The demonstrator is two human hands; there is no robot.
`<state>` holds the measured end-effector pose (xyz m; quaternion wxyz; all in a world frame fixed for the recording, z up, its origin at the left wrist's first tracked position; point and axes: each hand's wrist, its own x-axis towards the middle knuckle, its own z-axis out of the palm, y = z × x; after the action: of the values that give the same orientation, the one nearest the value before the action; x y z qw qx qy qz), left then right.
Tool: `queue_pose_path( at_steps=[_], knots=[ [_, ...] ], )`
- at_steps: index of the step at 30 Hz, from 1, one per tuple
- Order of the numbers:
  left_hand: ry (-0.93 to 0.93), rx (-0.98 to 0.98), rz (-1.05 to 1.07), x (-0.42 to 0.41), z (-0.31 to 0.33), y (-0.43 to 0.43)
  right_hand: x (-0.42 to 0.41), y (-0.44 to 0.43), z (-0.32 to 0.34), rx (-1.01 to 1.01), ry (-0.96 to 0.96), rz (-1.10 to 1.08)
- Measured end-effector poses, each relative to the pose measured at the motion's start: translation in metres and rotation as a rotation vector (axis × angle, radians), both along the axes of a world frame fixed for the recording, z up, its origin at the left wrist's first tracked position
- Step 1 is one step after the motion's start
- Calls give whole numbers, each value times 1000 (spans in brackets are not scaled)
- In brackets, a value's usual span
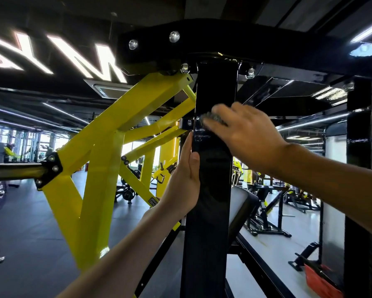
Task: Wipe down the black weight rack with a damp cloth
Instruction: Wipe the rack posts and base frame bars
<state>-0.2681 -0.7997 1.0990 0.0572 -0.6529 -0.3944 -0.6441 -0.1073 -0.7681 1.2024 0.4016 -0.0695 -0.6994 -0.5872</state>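
Two hands on black rack post (213,87): left hand (184,179) fingers straight, right hand (249,134) fingers around cloth (215,118).

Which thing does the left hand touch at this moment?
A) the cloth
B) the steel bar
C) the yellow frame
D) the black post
D: the left hand lies with straight fingers along the left edge of the black post, while the right hand holds the cloth against it higher up.
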Motion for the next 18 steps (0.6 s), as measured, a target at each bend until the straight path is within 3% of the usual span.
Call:
queue_pose_path(
  at_steps=[2, 6, 10, 14, 18],
  knots=[
    [-18, 9, 3, 1, 0, -1, -10, -1, -6, -46, 112, 35],
    [9, 14, 30, 3, -1, -4, -13, -2, -19, 8, -167, 13],
    [-1, 53, -1, 3, -2, -1, -1, 1, -9, -93, 132, 37],
    [1, 31, 8, 3, -9, -1, 5, 5, -32, -48, -182, -14],
    [-3, -5, 11, 0, -19, 0, 10, 9, -28, -137, 87, 35]
  ],
)
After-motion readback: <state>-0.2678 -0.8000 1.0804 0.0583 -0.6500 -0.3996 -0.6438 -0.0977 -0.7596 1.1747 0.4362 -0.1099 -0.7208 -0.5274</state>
